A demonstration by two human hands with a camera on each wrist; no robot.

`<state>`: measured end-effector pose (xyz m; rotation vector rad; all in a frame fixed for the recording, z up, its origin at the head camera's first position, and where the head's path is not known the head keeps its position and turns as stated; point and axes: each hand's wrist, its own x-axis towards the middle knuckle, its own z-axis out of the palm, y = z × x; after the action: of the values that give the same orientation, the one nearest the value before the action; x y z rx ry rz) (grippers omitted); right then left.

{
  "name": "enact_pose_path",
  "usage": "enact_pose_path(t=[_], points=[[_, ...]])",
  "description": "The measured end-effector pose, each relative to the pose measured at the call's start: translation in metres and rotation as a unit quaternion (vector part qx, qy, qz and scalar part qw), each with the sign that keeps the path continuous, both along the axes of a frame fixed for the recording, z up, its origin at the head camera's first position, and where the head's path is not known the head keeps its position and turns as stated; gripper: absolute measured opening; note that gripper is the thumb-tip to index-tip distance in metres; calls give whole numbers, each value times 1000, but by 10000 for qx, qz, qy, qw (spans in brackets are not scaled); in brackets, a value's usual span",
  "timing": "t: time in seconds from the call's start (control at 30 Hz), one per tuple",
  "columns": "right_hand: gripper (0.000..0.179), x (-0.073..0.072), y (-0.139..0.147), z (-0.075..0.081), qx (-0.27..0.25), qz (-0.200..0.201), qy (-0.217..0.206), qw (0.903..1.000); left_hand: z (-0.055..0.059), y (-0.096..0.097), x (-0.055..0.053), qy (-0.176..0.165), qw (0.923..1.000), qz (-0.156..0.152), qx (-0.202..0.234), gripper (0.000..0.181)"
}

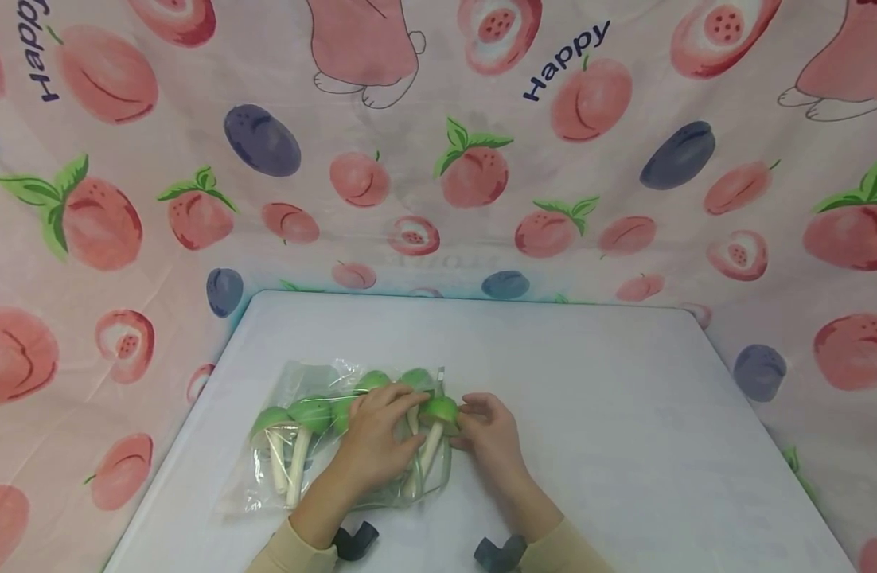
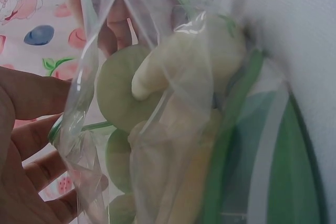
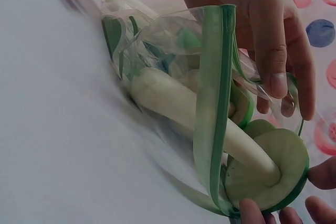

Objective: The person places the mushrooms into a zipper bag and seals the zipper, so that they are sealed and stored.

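A clear zip bag with a green seal strip lies on the table, holding several mushrooms with green caps and pale stems. One mushroom leans at the bag's open right end, its cap by the mouth. My right hand holds that cap at its rim; the right wrist view shows fingertips around the cap. My left hand reaches over the bag and holds the plastic near the mouth. In the left wrist view its curled fingers are at the bag's edge, partly behind the plastic.
A white table bears the bag on its left half. Behind it hangs a pink fruit-print cloth, which also runs down both sides. Black wrist mounts sit under both wrists near the front.
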<state>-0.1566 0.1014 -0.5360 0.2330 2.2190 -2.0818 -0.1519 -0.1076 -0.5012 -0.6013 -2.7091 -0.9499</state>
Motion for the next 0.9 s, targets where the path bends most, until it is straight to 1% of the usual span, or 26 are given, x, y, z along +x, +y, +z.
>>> enact_pose_path(t=[0.17, 0.4, 0.67, 0.8, 0.9], points=[[45, 1, -2, -1, -297, -13, -14, 9996, -1, 1, 0, 30, 10000, -15, -28, 58], [45, 2, -5, -1, -506, -82, -85, 9986, 1, 2, 1, 85, 10000, -15, -16, 56], [44, 2, -6, 0, -570, -76, -95, 9983, 1, 4, 1, 201, 9997, 41, -131, 57], [44, 3, -5, 2, -514, 39, -41, 9987, 2, 4, 1, 247, 9996, 32, -120, 57], [44, 4, -5, 3, -408, 121, -26, 9991, 3, 4, 1, 214, 9997, 12, -99, 58]])
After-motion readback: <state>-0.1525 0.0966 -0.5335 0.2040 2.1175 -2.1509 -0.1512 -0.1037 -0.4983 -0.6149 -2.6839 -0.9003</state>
